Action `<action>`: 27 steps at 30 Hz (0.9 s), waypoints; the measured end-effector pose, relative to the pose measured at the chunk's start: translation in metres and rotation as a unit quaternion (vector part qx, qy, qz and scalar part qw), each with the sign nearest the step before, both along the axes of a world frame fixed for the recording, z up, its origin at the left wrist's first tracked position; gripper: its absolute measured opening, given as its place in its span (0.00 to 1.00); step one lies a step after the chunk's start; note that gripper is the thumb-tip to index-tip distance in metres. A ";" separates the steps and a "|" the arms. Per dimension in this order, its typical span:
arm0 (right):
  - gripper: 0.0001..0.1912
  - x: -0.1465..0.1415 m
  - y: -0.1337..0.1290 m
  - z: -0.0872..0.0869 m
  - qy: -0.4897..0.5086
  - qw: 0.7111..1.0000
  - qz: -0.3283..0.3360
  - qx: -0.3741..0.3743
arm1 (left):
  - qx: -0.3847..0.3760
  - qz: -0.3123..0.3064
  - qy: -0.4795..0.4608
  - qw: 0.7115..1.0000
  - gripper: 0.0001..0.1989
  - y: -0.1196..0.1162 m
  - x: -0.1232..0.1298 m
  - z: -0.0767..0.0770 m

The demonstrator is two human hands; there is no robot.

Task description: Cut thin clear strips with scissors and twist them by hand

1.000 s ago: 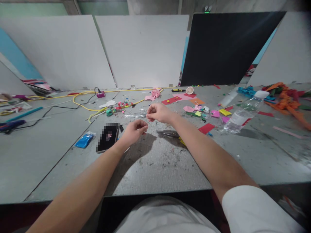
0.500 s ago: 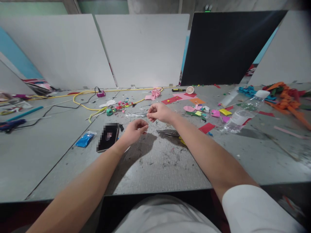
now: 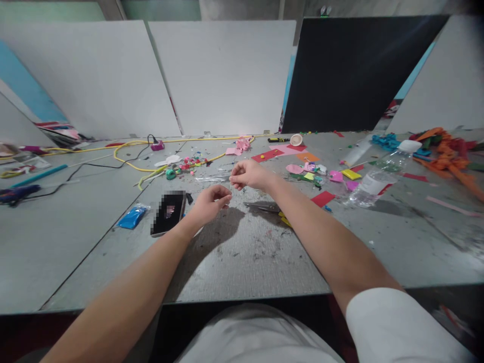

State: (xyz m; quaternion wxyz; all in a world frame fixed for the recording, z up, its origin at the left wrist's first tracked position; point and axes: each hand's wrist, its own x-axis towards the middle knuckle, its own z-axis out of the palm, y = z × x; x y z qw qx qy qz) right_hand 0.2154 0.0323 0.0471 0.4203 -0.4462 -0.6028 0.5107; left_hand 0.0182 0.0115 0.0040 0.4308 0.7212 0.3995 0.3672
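Over the middle of the table, my left hand (image 3: pixel 210 203) is closed, thumb and fingers pressed together. My right hand (image 3: pixel 250 176) is closed in a pinch slightly farther off and to the right, its fingertips close to those of the left. Whatever they hold, if anything, is too small to make out. Several thin shiny wire-like strands (image 3: pixel 212 179) lie just behind the hands. Below my right wrist rest scissors (image 3: pixel 263 207) with yellow handles, partly hidden by the forearm. Left of my left hand lies a phone (image 3: pixel 167 217), its screen blurred out, beside a blue packet (image 3: pixel 132 217).
A plastic bottle (image 3: pixel 372 181) stands at the right, near crumpled orange material (image 3: pixel 440 151). Red paper (image 3: pixel 322 198), a yellow packet (image 3: pixel 351 174) and small coloured scraps are scattered behind my right arm. Yellow cord (image 3: pixel 126 157) runs across the back left. Upright panels (image 3: pixel 223 75) line the far edge.
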 end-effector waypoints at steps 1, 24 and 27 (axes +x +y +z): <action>0.13 0.000 -0.001 0.001 0.000 1.000 0.002 0.000 | 0.000 0.000 0.000 1.000 0.17 0.000 0.000 0.000; 0.10 0.000 -0.006 0.010 -0.031 0.997 0.023 0.067 | -0.021 0.020 -0.045 0.999 0.20 0.001 0.000 -0.006; 0.10 -0.002 -0.009 0.010 -0.045 0.997 0.036 0.055 | -0.026 0.027 -0.057 0.998 0.20 0.000 0.000 -0.005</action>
